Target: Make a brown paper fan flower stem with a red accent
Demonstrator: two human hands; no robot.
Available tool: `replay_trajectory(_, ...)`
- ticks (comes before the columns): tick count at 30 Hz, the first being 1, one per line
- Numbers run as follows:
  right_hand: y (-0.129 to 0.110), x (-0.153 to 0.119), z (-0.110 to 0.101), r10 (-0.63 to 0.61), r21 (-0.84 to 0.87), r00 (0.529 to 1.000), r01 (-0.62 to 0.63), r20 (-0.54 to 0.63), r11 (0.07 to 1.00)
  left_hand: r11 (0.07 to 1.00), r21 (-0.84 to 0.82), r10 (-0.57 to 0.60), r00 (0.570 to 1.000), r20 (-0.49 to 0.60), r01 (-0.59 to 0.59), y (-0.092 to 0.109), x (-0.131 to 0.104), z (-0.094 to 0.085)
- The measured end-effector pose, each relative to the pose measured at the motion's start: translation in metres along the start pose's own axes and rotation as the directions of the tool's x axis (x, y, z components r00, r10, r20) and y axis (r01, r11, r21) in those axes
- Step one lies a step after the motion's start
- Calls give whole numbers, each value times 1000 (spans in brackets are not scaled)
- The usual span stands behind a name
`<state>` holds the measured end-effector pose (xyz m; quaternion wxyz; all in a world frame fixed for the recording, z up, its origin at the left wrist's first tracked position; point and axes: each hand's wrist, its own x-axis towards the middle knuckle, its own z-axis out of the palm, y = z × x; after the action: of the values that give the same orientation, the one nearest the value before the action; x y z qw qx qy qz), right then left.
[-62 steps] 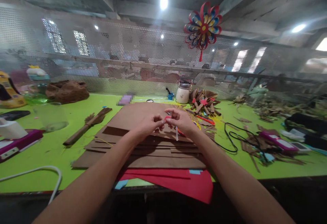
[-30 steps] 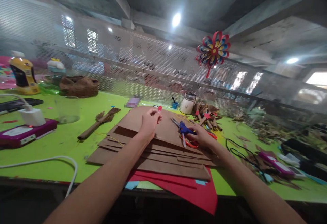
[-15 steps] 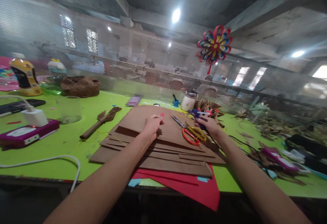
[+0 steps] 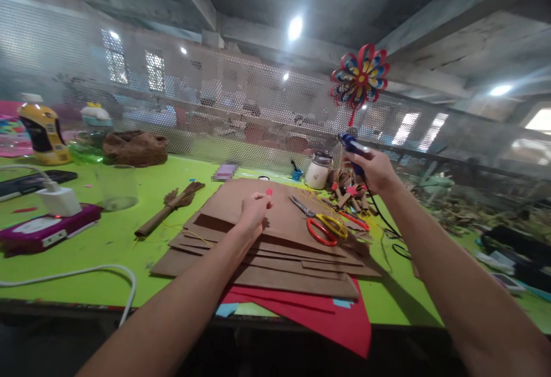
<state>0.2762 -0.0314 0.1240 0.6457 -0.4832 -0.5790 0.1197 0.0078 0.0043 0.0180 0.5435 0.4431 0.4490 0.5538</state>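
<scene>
Between the pinched fingertips of my left hand (image 4: 255, 208) is a small red piece (image 4: 269, 192), too small to name surely. That hand is over a stack of brown paper sheets (image 4: 241, 196). Raised above the table on the right, my right hand (image 4: 375, 169) is wrapped round a blue glue gun (image 4: 353, 148) with a black cord. Its nozzle points away to the left. Scissors (image 4: 322, 231) with orange and yellow handles lie on the paper, blades partly apart. Bundled brown paper pieces with red stars (image 4: 349, 191) are behind them.
Left on the green table (image 4: 107, 245) are a rolled brown paper piece (image 4: 170, 209), a clear cup (image 4: 116, 187), a purple power bank (image 4: 51, 228) and a yellow bottle (image 4: 43, 133). A white jar (image 4: 317, 171) stands at the back. Red paper (image 4: 327, 325) overhangs the front edge.
My right hand has lifted the glue gun up and to the right, uncovering the brown bundles with red stars. My left hand has shifted only slightly, still pinching the red piece.
</scene>
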Motion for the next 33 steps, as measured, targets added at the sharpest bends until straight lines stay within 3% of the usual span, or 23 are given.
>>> replay_trajectory(3,6,12,5,-218,-368,972,174,-82,913,999,-4,45,998,-50,-45,-1,4,-1)
replay_trajectory(6,28,13,21,-319,-592,948,253,-8,765,995,1,99,990,-99,-100,-2,7,-3)
replay_trajectory(8,47,8,37,-298,-649,947,302,120,698,991,8,131,984,-117,-131,-3,9,-5)
replay_trajectory(12,82,-2,72,-233,-626,936,350,265,697,985,44,169,978,-122,-165,-3,8,-3)
replay_trajectory(21,133,2,135,-26,-637,917,297,399,711,981,42,190,979,-72,-187,-4,-2,6)
replay_trajectory(24,138,6,137,18,-659,923,260,384,706,983,57,176,982,-67,-173,-5,-2,6)
replay_trajectory(30,142,8,101,92,-719,955,148,283,679,987,68,151,988,-37,-148,-4,-4,8)
replay_trajectory(33,142,5,98,118,-727,964,97,239,680,988,70,141,990,-17,-139,-2,-7,10)
